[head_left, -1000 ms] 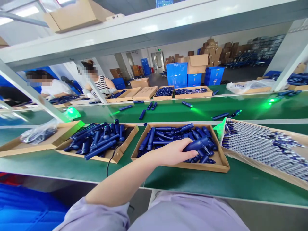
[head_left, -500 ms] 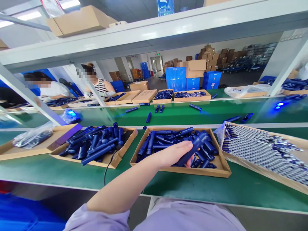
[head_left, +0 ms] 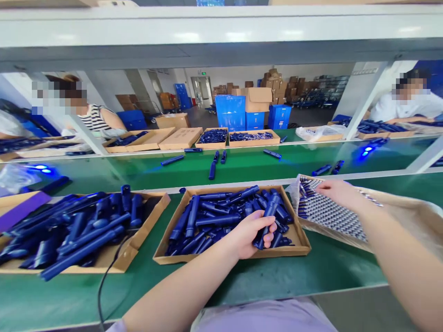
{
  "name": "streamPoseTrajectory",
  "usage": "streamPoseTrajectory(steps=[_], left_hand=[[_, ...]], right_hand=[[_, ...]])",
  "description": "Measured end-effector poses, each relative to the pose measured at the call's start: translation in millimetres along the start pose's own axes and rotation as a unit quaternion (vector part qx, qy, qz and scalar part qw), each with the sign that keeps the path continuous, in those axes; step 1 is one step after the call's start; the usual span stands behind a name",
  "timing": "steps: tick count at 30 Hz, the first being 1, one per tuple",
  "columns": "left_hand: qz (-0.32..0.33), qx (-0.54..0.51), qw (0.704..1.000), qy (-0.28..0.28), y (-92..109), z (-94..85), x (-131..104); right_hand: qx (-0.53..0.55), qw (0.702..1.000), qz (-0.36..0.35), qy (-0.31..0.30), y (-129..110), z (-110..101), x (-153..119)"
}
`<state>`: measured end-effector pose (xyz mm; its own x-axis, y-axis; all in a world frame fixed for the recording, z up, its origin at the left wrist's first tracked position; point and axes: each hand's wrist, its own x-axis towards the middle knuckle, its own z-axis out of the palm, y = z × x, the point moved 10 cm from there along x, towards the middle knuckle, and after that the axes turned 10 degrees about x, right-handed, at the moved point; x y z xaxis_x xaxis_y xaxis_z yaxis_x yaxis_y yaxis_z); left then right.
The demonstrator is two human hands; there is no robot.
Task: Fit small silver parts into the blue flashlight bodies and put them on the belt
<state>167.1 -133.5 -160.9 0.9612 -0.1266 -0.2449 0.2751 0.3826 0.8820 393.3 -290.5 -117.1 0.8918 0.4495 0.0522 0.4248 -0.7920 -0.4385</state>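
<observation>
My left hand [head_left: 249,234] is wrapped round a dark blue flashlight tube [head_left: 272,205], tilted over the front right of a cardboard tray [head_left: 301,248]. Many similar blue tubes [head_left: 219,207] lie heaped in that tray. Over to the right, my right hand [head_left: 341,191] reaches onto a box of small silver-and-blue parts [head_left: 325,210] standing in tight rows. Its fingers are pinched together at the far left of the rows; what lies between the fingertips is hidden.
Another tray of blue tubes [head_left: 79,226] stands at left, with a black cable [head_left: 100,295] by it. Behind runs a green belt [head_left: 242,168] with scattered tubes, some glowing blue. A white shelf beam [head_left: 221,30] crosses overhead. Co-workers sit across the belt.
My right hand has come into view and reached onto the box of small parts. My left hand still holds the tube, now more upright. The view has turned right.
</observation>
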Motion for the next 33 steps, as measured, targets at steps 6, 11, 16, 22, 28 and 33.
streamPoseTrajectory(steps=[6,11,16,22,28,33], left_hand=[[-0.042,-0.108,0.993,0.034,-17.6,-7.4,20.4],[-0.053,-0.159,0.983,0.070,-18.2,-16.6,17.1],[-0.028,-0.197,0.977,0.081,-14.8,-21.2,14.5],[-0.014,-0.196,0.979,0.062,-11.7,-18.0,17.2],[-0.013,-0.206,0.974,0.090,-10.8,-17.5,15.7],[0.032,-0.194,0.975,0.108,-4.9,-20.6,12.3]], right_hand=[[-0.099,0.987,0.117,-0.050,-11.0,58.5,46.8],[-0.095,0.988,0.110,-0.042,-13.9,53.3,45.6],[-0.003,0.999,0.034,0.011,-31.4,14.9,-7.9],[0.365,0.920,-0.141,-0.023,-108.2,34.8,-116.4],[0.277,0.913,-0.272,0.122,-158.3,37.1,-147.8],[0.248,0.876,-0.362,0.199,-169.0,39.3,-154.5]])
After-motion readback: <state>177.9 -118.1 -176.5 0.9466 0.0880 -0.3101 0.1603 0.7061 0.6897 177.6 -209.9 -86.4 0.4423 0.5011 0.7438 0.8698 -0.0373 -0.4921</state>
